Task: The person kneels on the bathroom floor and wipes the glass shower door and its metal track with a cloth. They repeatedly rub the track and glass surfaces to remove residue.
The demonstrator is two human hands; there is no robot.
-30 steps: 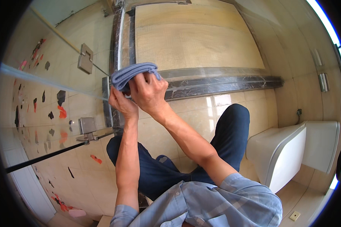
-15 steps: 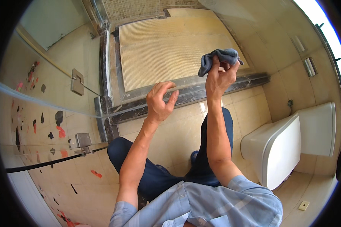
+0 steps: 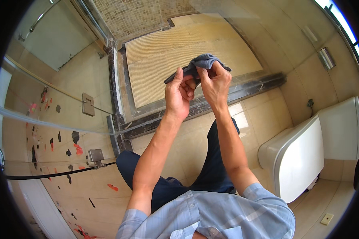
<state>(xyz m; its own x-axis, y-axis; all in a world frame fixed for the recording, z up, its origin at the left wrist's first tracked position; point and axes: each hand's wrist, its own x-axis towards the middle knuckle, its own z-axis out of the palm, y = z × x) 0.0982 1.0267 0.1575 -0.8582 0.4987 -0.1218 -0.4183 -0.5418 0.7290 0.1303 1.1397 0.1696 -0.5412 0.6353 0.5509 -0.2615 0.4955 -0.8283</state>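
A crumpled grey-blue cloth [image 3: 205, 61] is stretched between my two hands above the far floor area. Its darker, flatter left end is pinched by my left hand [image 3: 178, 97], thumb up along the cloth and fingers curled behind. My right hand [image 3: 216, 85] grips the bunched right part between thumb and bent fingers. Some fingertips are hidden behind the fabric. Both forearms reach forward over my knees.
Beyond a dark marble kerb [image 3: 255, 85] lies a ribbed beige shower floor [image 3: 187, 44]. A glass panel with a metal hinge [image 3: 95, 156] stands left, before tiles with red and black patches. At right is a white toilet [image 3: 297, 159] and a chrome wall fitting [image 3: 327, 58].
My left hand has moved right and up and taken hold of the cloth's left end. My right hand has brought the cloth leftward, and the cloth is more spread out. The view has shifted slightly.
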